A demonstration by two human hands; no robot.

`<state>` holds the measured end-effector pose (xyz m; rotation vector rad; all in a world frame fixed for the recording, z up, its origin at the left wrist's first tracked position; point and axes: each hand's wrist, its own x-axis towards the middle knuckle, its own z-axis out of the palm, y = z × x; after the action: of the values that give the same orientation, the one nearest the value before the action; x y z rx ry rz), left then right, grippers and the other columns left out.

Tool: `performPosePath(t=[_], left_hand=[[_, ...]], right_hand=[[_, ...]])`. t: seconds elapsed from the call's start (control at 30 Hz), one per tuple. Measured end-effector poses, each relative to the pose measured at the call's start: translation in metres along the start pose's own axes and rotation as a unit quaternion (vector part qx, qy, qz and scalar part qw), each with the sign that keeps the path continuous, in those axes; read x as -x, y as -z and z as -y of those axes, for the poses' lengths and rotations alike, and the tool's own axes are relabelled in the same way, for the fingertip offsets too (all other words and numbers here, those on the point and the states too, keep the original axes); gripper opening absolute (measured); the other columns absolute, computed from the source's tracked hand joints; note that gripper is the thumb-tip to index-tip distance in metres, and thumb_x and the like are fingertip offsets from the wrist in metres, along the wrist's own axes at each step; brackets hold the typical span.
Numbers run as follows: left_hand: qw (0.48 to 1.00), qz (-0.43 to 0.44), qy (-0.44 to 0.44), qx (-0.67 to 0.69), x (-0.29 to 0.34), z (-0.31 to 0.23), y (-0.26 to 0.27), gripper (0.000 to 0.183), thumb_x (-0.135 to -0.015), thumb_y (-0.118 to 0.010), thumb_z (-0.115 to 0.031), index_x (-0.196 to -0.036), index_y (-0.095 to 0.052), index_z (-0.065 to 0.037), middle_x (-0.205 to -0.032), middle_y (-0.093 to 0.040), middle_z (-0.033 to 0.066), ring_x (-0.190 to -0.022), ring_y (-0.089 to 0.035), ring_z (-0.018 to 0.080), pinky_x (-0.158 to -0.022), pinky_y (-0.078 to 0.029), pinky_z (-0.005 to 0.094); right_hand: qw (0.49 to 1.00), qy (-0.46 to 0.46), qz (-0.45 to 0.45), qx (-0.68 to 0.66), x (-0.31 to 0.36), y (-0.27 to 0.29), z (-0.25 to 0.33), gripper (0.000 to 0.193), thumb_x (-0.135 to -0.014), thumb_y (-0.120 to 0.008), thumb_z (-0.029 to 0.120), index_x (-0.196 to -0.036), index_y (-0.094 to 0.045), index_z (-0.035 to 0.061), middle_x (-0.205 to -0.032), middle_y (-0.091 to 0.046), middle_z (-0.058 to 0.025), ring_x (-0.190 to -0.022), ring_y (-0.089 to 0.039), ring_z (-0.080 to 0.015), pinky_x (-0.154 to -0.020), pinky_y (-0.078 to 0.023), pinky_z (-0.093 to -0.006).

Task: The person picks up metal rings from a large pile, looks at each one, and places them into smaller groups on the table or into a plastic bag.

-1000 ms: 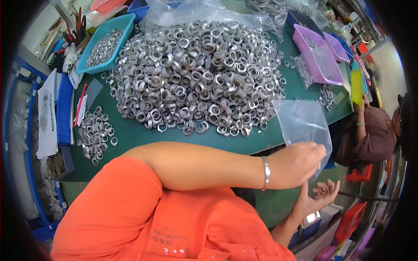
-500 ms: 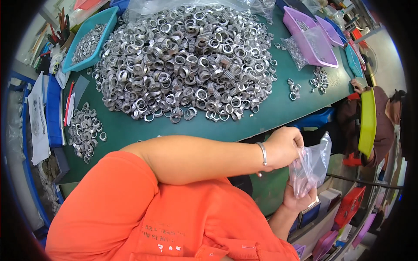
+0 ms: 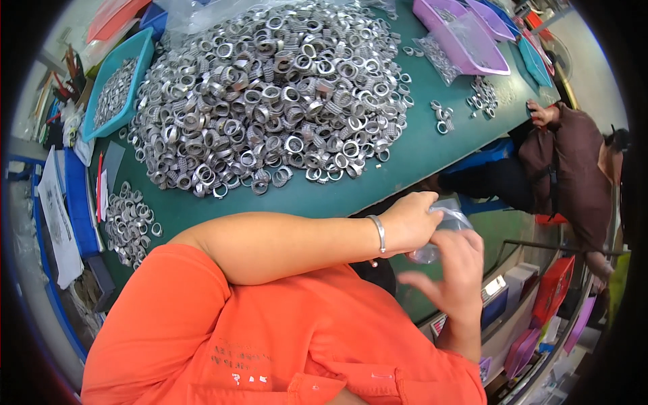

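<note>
My left arm reaches across my body to the right, a silver bangle at its wrist. The fingers of my left hand [image 3: 410, 219] are closed on a clear plastic bag [image 3: 426, 254], just off the front edge of the table. Facing it is my right hand [image 3: 460, 270], its thumb spread away from the fingers and a little blurred. The right fingertips are close to the bag; whether they touch it I cannot tell. Beyond my arm lies a large heap of grey metal rings [image 3: 270, 101] on the green table [image 3: 324, 202]. A smaller ring pile [image 3: 129, 223] lies near my left elbow.
A teal basin [image 3: 140, 57] of small metal parts stands at the far left. Pink-purple trays [image 3: 496, 62] and a few loose rings [image 3: 442, 117] are at the far right. Another person [image 3: 567, 169] works at the table's right end, one hand on its edge. Shelved boxes [image 3: 553, 290] stand lower right.
My right hand has risen from under the bag to beside my left hand, letting go of the bag's lower part. The bag now hangs bunched. The co-worker's yellow-green tray has moved down.
</note>
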<state>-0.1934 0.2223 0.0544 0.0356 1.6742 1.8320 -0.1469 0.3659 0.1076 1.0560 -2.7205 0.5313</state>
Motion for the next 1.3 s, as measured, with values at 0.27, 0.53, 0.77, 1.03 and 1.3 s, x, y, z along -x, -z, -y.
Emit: performPosePath(t=[0.27,0.53,0.77,1.03,1.3], left_hand=[[0.832,0.168,-0.401,-0.344,0.017,-0.006,0.044,0.050,-0.072,-0.078,-0.031,-0.112,-0.060,-0.006,-0.110,-0.060,0.0130,-0.095,-0.061,0.0321,-0.078,-0.051,0.0401],[0.799,0.162,-0.307,-0.491,0.015,0.019,0.048,0.014,-0.083,-0.057,-0.009,-0.096,-0.058,-0.004,-0.122,-0.058,0.0183,-0.099,-0.062,0.0350,-0.083,-0.052,0.0404],[0.804,0.094,-0.299,-0.505,0.021,0.030,0.037,0.015,-0.084,-0.053,-0.009,-0.096,-0.057,-0.003,-0.133,-0.049,0.0268,-0.109,-0.058,0.0375,-0.090,-0.050,0.0400],[0.803,0.098,-0.289,-0.511,0.017,0.023,0.036,0.016,-0.080,-0.056,-0.005,-0.095,-0.056,-0.001,-0.133,-0.050,0.0278,-0.108,-0.058,0.0390,-0.090,-0.050,0.0411],[0.797,0.086,-0.299,-0.518,0.017,0.016,0.037,0.016,-0.077,-0.058,-0.003,-0.092,-0.056,-0.001,-0.131,-0.051,0.0296,-0.105,-0.060,0.0398,-0.088,-0.051,0.0418]], right_hand=[[0.991,0.063,0.106,-0.046,0.011,-0.005,-0.045,0.019,-0.068,-0.075,0.016,-0.067,-0.058,0.0073,-0.060,-0.055,-0.0066,-0.058,-0.055,-0.0267,-0.066,-0.039,-0.0370],[0.978,-0.132,-0.121,-0.103,-0.070,-0.062,-0.161,0.036,-0.085,-0.068,0.020,-0.117,-0.061,0.0044,-0.117,-0.059,-0.0175,-0.105,-0.058,-0.0327,-0.094,-0.044,-0.0385],[0.969,-0.157,-0.150,0.119,-0.124,-0.128,-0.198,0.030,-0.083,-0.070,0.027,-0.102,-0.064,0.0057,-0.105,-0.059,-0.0155,-0.094,-0.055,-0.0365,-0.083,-0.046,-0.0419],[0.978,-0.099,-0.138,0.125,-0.132,-0.119,-0.193,0.022,-0.081,-0.068,0.024,-0.096,-0.061,0.0086,-0.093,-0.056,-0.0123,-0.088,-0.055,-0.0339,-0.072,-0.050,-0.0432],[0.985,-0.033,-0.139,0.098,-0.137,-0.126,-0.198,0.016,-0.081,-0.067,0.016,-0.091,-0.059,0.0080,-0.097,-0.056,-0.0091,-0.091,-0.055,-0.0330,-0.074,-0.051,-0.0412]])
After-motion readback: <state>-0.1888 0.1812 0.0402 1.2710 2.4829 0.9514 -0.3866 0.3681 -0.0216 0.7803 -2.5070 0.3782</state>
